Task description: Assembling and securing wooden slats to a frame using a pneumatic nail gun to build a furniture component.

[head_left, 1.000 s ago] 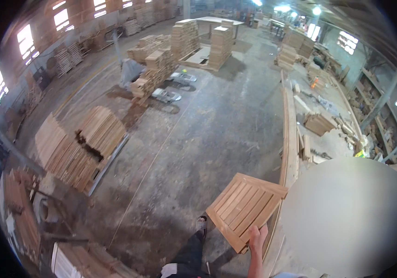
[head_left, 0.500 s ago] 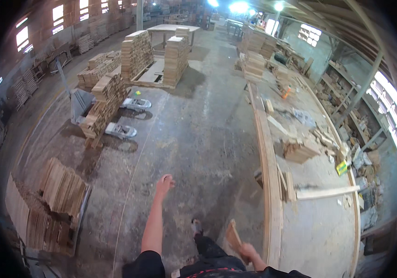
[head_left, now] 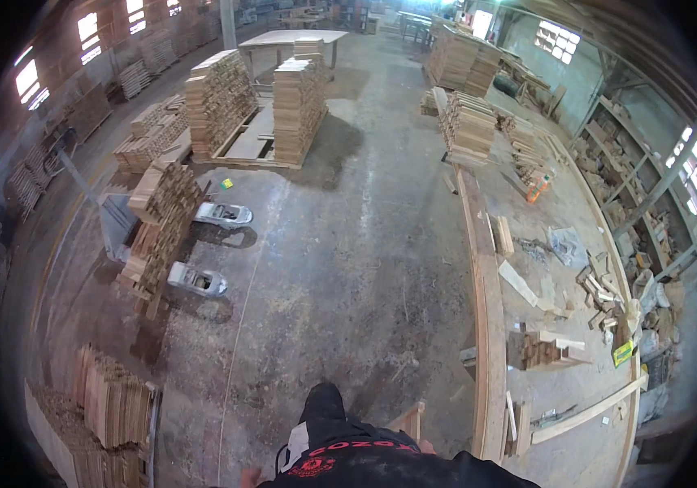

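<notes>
Right hand (head_left: 423,446) carried a wooden panel (head_left: 408,421) at the lower frame; left hand (head_left: 249,477) hung empty; panel not yet set down.

Concrete floor (head_left: 348,268), lumber stacks (head_left: 218,98), long workbench (head_left: 490,325) with offcuts (head_left: 539,350)

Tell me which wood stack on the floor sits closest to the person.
The low stack of slats at lower left, beside the person's dark shoe; the tall stacks stand far up the hall.

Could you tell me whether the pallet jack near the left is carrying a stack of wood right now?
Yes, the pallet jack has a stack of wooden boards resting across its two forks.
</notes>
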